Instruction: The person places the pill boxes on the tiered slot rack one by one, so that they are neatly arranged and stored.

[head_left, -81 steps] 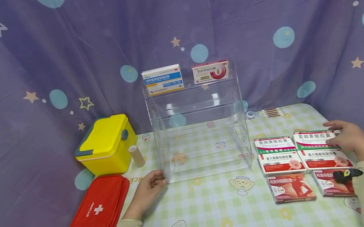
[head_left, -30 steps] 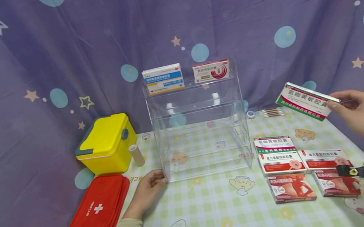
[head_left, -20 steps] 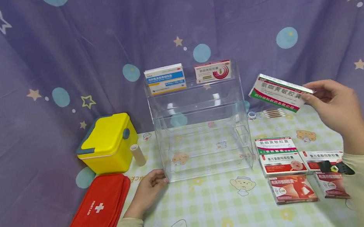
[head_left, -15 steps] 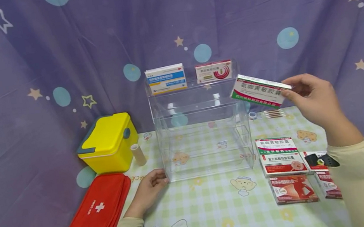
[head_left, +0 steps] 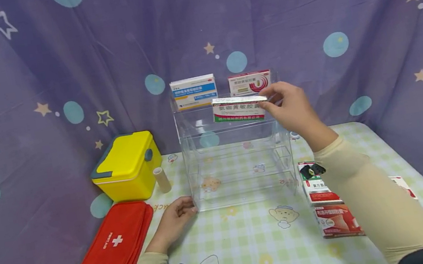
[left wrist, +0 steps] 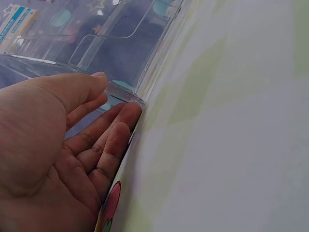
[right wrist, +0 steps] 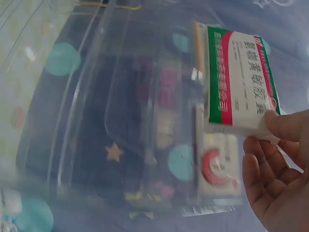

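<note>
At clear rack [head_left: 237, 164], green-striped box [head_left: 238, 108] in right hand [head_left: 292, 108], seemingly unseated.

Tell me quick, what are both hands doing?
Left hand: open, fingers resting against the bottom corner of the clear acrylic shelf.
Right hand: pinching a green-and-white medicine box at the shelf.

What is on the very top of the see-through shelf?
Two medicine boxes stand on the top tier of the clear shelf: a blue and white box and a red and white box. The right hand and its green-striped box cover that one's lower edge.
</note>
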{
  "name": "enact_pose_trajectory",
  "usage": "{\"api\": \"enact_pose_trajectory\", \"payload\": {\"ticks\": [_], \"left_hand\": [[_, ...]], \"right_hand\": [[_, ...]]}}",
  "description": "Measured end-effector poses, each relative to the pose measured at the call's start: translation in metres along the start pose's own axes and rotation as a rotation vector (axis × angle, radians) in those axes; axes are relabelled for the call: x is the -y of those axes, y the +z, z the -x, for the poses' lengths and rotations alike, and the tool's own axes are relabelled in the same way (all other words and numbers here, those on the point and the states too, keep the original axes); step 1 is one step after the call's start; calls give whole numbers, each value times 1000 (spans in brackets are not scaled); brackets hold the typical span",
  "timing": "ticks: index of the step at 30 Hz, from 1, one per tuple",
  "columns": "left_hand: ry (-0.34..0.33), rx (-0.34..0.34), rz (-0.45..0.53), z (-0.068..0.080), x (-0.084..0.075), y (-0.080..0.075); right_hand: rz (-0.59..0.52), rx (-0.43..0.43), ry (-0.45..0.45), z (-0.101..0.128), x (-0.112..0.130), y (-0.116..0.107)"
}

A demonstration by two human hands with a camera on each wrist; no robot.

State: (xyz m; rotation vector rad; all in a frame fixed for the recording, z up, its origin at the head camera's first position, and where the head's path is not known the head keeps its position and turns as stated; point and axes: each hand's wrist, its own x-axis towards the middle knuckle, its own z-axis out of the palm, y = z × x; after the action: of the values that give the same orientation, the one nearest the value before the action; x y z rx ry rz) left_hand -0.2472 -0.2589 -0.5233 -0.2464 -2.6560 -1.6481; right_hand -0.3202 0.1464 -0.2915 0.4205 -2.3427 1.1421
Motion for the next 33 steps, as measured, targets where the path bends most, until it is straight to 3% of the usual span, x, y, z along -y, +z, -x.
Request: {"api": "enact_pose_trajectory", "payload": {"ticks": [6, 12, 20, 27, 33], "left_hand": [[12, -5, -5, 0, 0, 0], [22, -11, 7, 0, 1, 2], [12, 9, 5, 12, -33, 0], [1, -12, 6, 0, -1, 3], [18, -4, 4, 0, 1, 1]], "right_hand": [[15, -11, -36, -20, 8, 40], [21, 16, -30, -34, 11, 65], [-15, 78, 7, -39, 10, 88], [-111, 107, 8, -42, 13, 101], [-141, 105, 18, -43, 13, 106]]}}
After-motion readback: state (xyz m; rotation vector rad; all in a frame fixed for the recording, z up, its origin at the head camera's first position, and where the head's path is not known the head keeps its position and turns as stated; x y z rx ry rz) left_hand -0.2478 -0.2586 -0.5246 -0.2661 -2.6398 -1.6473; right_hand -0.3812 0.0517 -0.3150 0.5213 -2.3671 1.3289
